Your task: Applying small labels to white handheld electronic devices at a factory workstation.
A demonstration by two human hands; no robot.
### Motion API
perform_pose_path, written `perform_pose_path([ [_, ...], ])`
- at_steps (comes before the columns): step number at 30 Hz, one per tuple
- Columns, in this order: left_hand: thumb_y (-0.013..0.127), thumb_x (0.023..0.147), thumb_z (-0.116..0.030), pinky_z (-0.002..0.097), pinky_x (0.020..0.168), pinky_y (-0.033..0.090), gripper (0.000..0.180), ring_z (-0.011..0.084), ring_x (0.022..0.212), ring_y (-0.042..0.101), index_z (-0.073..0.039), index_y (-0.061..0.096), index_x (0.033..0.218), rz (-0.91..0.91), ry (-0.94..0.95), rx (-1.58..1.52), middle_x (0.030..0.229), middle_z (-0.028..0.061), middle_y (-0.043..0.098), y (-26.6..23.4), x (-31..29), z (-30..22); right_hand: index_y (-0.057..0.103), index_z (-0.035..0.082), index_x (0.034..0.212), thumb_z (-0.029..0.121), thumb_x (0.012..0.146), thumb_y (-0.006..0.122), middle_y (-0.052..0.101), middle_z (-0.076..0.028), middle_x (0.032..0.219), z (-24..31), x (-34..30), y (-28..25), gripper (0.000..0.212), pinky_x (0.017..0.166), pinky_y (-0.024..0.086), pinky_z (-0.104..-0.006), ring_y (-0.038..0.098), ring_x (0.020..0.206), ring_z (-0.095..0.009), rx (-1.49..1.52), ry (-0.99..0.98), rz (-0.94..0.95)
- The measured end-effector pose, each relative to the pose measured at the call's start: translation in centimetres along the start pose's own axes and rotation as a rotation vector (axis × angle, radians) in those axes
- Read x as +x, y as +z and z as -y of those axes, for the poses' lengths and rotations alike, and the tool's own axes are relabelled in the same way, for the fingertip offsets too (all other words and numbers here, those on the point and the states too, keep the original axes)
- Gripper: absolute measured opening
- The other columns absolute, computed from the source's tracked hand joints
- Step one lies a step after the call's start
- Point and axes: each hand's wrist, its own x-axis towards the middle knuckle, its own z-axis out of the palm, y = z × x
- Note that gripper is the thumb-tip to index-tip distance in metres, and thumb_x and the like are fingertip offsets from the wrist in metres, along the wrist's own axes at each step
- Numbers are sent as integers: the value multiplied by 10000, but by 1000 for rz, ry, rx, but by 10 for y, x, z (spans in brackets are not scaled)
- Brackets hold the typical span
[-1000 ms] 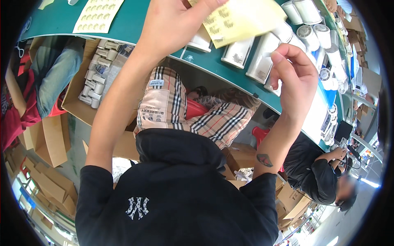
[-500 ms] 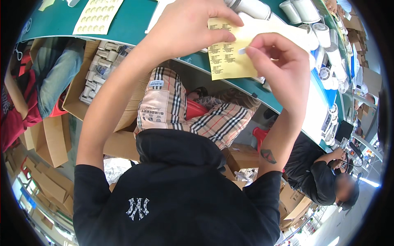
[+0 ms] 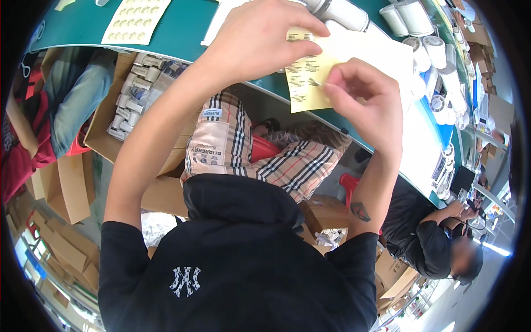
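Observation:
A yellow sheet of small printed stickers (image 3: pixel 302 97) is held above the green table edge. My left hand (image 3: pixel 254 41) grips its upper left part between thumb and fingers. At the sheet's right side, my right hand (image 3: pixel 368 97) is closed, thumb and forefinger pinched against the printed stickers. A small dark patch of print sits right at those fingertips; whether they hold a sticker there I cannot tell. White cylindrical parts (image 3: pixel 348 14) lie just beyond the sheet.
Another sticker sheet (image 3: pixel 135 22) lies on the green table (image 3: pixel 182 30) at left. More white cylinders (image 3: pixel 415 16) crowd the right. Below the table, a carton (image 3: pixel 105 130) holds white parts. People sit at left (image 3: pixel 77 99) and right (image 3: pixel 431 243).
My right hand has moved left and slightly down, its fingertips now against the stickers. The small pale piece at its fingertips no longer shows. My left hand keeps hold of the sheet.

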Motion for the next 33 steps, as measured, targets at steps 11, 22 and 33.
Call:
perform_pose_path([
  [11, 542, 907, -9, 221, 763, 445, 171, 129, 871, 563, 32, 617, 1055, -704, -78, -482, 979, 71, 574, -7, -2, -11, 648, -26, 878, 7, 784, 691, 609, 15, 718, 15, 0, 6, 108, 532, 407, -149, 528, 588, -23, 476, 17, -64],
  [22, 555, 931, -70, 167, 554, 474, 293, 70, 744, 573, 48, 567, 1198, -683, -301, -759, 1049, 55, 562, -29, 3, 2, 648, -12, 864, 107, 811, 653, 600, 12, 651, 27, 27, 41, 130, 433, 381, -165, 512, 499, -23, 259, 251, -107],
  [33, 564, 893, 17, 188, 667, 477, 301, 104, 863, 577, 53, 576, 1192, -671, -232, -591, 1068, 78, 572, -23, 0, 12, 659, -45, 873, 69, 794, 672, 615, -2, 696, 36, 25, 49, 140, 470, 396, -149, 513, 536, -5, 254, 280, -218],
])
